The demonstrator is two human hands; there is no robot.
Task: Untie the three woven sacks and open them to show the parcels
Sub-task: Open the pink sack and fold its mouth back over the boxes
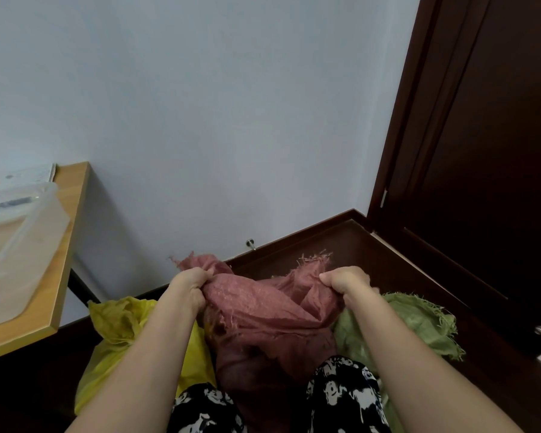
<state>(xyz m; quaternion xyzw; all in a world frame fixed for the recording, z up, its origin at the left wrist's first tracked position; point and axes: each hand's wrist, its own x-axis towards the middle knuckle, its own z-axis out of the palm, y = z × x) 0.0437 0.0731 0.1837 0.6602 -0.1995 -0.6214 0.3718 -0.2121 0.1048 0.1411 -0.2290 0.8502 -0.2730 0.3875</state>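
- The red woven sack stands on the dark floor in front of the person, between their knees, and close to the wall.
- The left hand is clenched on the sack's mouth edge at its left side, fabric bunched in the curled fingers.
- The right hand is clenched on the opposite edge of the mouth, to the right.
- The two hands are well apart, and the cloth of the mouth hangs slack and folded between them.
- The sack's long axis runs roughly upright, mouth uppermost, with frayed edges rising above both fists.
- No parcel can be made out inside; the interior is hidden by folds.
- The yellow sack lies just beside the red one on the left, its neck bunched and pointing up.
- The green sack lies just beside it on the right, its frayed edge spread outward.
- A wooden worktop stands at the left, carrying a clear plastic box.
- A dark door stands at the right.
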